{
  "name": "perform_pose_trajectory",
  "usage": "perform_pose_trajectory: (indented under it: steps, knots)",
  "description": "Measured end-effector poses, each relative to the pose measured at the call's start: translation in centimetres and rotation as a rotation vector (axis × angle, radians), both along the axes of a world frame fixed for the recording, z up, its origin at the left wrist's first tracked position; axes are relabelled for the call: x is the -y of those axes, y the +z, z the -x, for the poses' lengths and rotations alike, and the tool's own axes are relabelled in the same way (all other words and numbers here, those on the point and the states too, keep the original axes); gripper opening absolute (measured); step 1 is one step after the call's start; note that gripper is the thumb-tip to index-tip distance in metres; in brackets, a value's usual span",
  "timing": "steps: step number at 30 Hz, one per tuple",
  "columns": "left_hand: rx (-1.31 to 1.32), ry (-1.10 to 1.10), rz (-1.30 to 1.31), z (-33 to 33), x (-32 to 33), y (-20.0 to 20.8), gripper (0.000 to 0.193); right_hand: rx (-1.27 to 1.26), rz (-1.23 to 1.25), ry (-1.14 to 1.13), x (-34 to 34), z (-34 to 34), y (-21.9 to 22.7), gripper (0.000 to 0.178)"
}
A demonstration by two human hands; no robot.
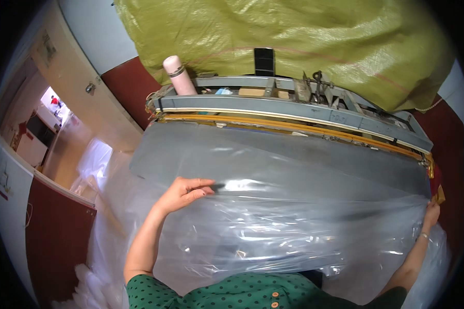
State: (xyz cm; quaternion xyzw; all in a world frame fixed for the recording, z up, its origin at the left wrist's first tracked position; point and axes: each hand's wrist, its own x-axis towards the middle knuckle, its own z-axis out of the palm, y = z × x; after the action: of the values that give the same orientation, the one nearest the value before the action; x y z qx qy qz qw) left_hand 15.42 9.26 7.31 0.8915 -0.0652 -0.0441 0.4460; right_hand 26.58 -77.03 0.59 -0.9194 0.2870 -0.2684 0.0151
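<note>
A wide sheet of clear plastic film (273, 226) lies in wrinkles over the near part of a grey tabletop (191, 147) and hangs down toward me. My left hand (186, 193) hovers at or just above the film's far edge, left of the middle. Its fingers point right, with the thumb a little apart from them, and nothing shows between them. At the far right end of the table, my right hand (432, 212) is closed round the film's edge, beside a yellow cloth or strip (439, 194). Its fingertips are partly hidden.
Behind the tabletop runs a long grey metal frame (294, 109) with orange-yellow bars (288, 126). On it stand a pink bottle (179, 75), scissors (319, 85) and a dark phone-like slab (264, 62). A yellow-green tarp (294, 31) hangs behind. More film bunches at left, by an open door (82, 77).
</note>
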Motion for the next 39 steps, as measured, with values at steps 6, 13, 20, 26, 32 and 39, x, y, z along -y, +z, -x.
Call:
perform_pose_trajectory:
  steps: [6,13,20,26,32,39]
  knots:
    - [0.288,0.220,-0.418,-10.8,-5.8,-7.1,0.044,0.063,-0.066,-0.034,11.3,-1.0,-2.6,0.041]
    - [0.344,0.312,-0.353,-17.2,-0.4,-7.6,0.028,0.215,-0.078,0.015,-2.3,-4.4,-3.3,0.041]
    - [0.016,-0.687,0.057,-15.9,33.3,-1.3,0.031,0.264,-0.149,-0.028,-3.5,-3.4,-1.2,0.023]
    - [-0.034,-0.737,0.072,-16.0,42.7,-2.9,0.025,0.199,-0.130,-0.068,-3.7,-4.0,-1.0,0.024]
    - [-0.819,-0.844,0.357,-11.2,36.0,4.0,0.048,0.196,-0.153,-0.067,-3.2,-3.5,-1.3,0.024]
    - [-0.290,-0.653,-0.908,-1.4,2.4,-0.9,0.037,0.203,-0.086,0.070,-2.4,-3.8,-2.3,0.028]
